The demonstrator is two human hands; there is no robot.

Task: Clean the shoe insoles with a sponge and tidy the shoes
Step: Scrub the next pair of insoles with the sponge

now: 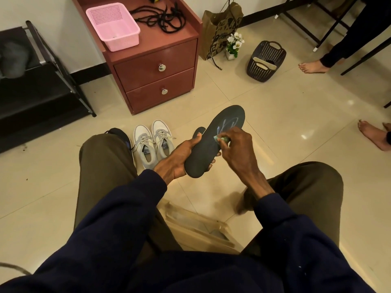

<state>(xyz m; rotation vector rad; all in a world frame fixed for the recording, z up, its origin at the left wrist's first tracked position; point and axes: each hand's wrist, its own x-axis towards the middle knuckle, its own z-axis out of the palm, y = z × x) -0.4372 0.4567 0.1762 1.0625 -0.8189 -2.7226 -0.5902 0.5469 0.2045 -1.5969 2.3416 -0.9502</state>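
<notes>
The left hand [177, 159] is gripping the heel end of a dark insole [213, 140], whose toe is pointing toward one o'clock. The right hand [239, 149] is pinching a small green sponge [221, 139] against the insole's middle. White sneakers [153, 142] are sitting on the floor at about nine o'clock from the hands. A red cabinet [156, 72] is standing at eleven o'clock, carrying a pink basket [114, 24] and black laces [163, 20].

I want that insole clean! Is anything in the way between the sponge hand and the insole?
No, nothing visible is. The right hand pinches the sponge right against the top of the insole. The left hand grips the insole near its heel end, away from the sponge.
</notes>
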